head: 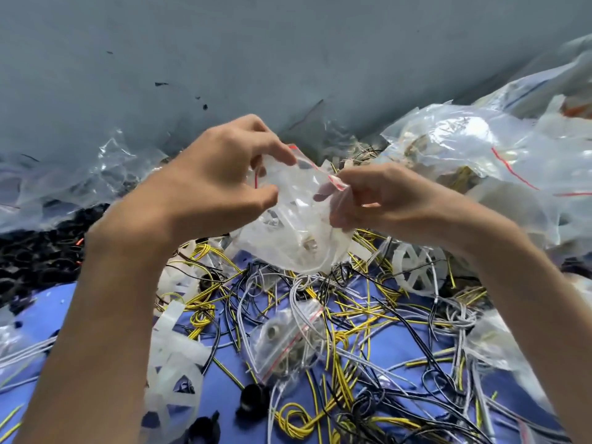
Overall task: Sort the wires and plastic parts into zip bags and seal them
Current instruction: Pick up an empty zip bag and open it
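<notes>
Zip bag hangs in the middle, up over the messy wires, and I see both hands holding it. Far left lies a heap of small black bits, with crinkly see-through bags behind it. Next comes the left hand: its thumb and curled fingers pinch the bag's top near the red strip. The bag is clear, soft and wrinkled, with white plastic and a shiny metal bit inside. The right hand pinches the other end of the red-lined top, fingers curled. Below, on the blue cloth, thin yellow, black and grey wires tangle like noodles. They lie around white plastic wheels with spokes and a small flat bag of round metal pieces. Far right, puffy filled bags pile up, shiny, with red lines
</notes>
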A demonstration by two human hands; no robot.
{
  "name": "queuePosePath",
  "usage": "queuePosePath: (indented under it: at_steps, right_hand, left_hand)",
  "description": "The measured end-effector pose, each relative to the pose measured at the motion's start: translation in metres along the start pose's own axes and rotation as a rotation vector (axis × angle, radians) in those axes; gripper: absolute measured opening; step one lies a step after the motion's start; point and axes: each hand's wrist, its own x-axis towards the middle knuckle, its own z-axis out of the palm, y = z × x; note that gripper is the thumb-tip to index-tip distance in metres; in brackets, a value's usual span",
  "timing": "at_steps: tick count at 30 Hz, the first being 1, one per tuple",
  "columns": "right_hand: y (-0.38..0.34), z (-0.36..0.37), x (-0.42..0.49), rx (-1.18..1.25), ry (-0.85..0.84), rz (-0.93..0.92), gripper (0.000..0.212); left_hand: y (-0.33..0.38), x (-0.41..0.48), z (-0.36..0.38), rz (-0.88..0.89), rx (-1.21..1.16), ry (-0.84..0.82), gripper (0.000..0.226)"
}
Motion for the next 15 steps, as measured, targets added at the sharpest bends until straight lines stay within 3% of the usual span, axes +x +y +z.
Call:
queuePosePath:
  at_steps: [2, 6, 11, 15]
  right_hand:
    - [0.002, 0.003, -0.001, -0.061, -0.13, 0.075, 0.033]
    - [0.016, 0.012, -0.002, -0.531, -0.35, 0.295, 0.063]
    - [0.021, 0.032, 0.004, -0.689, -0.195, 0.387, 0.063]
    - [0.026, 0.027, 0.003, -0.695, -0.179, 0.422, 0.056]
  left_hand:
    - [-0.002, 0.002, 0.004, -0.011, 0.058, 0.011, 0.045]
    - [-0.005, 0.004, 0.009, -0.045, 0.172, 0.016, 0.067]
    - [-0.001, 0.004, 0.008, 0.018, 0.191, 0.041, 0.067]
    - [0.002, 0.006, 0.012, 0.036, 0.158, 0.018, 0.062]
